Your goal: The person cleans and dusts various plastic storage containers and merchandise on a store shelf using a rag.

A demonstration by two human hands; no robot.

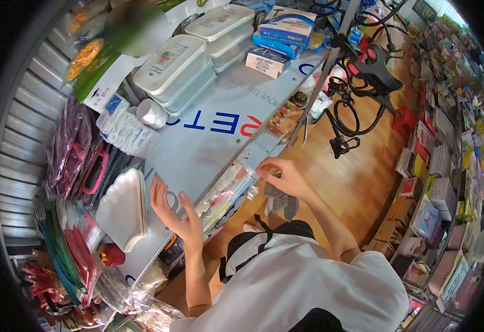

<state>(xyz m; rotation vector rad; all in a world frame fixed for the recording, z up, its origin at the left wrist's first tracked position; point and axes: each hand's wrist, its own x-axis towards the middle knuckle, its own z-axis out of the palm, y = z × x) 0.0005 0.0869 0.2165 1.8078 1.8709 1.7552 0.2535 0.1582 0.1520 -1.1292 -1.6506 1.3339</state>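
My left hand (pixel 176 214) is raised over the near part of the grey lettered table (pixel 197 146), with its fingers apart and nothing in them. Just left of it on the table is a stack of white scalloped paper trays (pixel 124 207). My right hand (pixel 281 176) is past the table's front edge, close to packets (pixel 225 193) on a shelf under the tabletop. Its fingers are bent and their tips come together; I cannot make out whether anything is between them. Something grey and fuzzy (pixel 289 205) shows below that hand.
Clear lidded food containers (pixel 171 66) and blue-and-white boxes (pixel 286 27) are stacked at the table's back. White cups (pixel 151 113) and wrapped goods (pixel 70 146) line the left side. Black cords and clips (pixel 358 94) hang at upper right. Packed shelves (pixel 441 193) run along the right.
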